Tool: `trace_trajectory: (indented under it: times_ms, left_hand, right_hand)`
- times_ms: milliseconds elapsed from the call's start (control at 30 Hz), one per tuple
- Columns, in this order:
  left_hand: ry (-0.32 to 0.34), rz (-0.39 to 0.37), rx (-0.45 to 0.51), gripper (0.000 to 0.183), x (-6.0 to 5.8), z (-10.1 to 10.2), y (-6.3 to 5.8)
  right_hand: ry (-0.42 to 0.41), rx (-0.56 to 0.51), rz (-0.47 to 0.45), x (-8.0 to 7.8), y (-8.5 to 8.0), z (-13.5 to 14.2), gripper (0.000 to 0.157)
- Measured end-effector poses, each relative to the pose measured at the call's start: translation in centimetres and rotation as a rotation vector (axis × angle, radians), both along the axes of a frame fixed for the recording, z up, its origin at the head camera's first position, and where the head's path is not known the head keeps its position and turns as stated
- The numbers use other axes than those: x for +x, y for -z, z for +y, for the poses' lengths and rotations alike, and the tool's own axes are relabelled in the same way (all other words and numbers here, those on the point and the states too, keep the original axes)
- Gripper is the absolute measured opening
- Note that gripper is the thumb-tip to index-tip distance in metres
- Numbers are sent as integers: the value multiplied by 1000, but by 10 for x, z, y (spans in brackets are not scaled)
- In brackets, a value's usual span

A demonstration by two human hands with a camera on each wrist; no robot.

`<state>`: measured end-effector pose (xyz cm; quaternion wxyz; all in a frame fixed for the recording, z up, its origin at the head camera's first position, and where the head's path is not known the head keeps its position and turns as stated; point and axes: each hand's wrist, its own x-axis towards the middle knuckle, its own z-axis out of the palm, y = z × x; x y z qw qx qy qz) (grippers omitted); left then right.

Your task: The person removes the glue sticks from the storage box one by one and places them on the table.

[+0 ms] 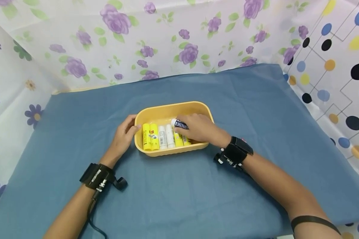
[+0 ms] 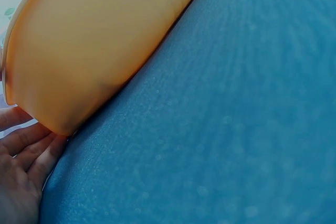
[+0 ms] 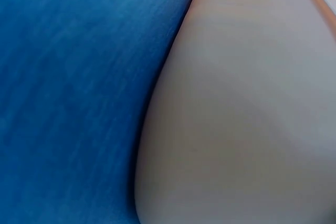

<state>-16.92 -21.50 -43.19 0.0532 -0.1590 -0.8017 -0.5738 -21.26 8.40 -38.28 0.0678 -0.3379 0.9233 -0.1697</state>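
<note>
A yellow plastic tub (image 1: 164, 113) stands on the table with a row of glue sticks lying in its front part. From the left come two yellow glue sticks (image 1: 150, 137), two white glue sticks (image 1: 166, 136) and more yellow glue sticks (image 1: 178, 139), partly under my right hand (image 1: 198, 127). That hand, inside the tub's right part, pinches a dark-labelled glue stick (image 1: 180, 124) with a white cap, tilted above the row. My left hand (image 1: 122, 137) holds the tub's left end, thumb at the rim and fingers (image 2: 39, 145) against the outer wall. The right wrist view shows only the tub's outside.
Blue cloth (image 1: 173, 192) covers the table around the tub. A flowered curtain (image 1: 167, 36) hangs behind, and a dotted sheet (image 1: 341, 83) borders the right side. A black cable (image 1: 91, 215) trails from the left wrist strap.
</note>
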Motion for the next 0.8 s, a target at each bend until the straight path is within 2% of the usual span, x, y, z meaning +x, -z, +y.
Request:
trace_trajectory:
  times_ms: [267,800]
  left_hand:
    - [-21,-26,-21,37,-1,1,-1]
    - [-24,-6,-22,37,-3,1,-1]
  right_hand:
    - [-7,10,12,-2,1,1,46]
    - [-9,21,0,-4,0,1,46]
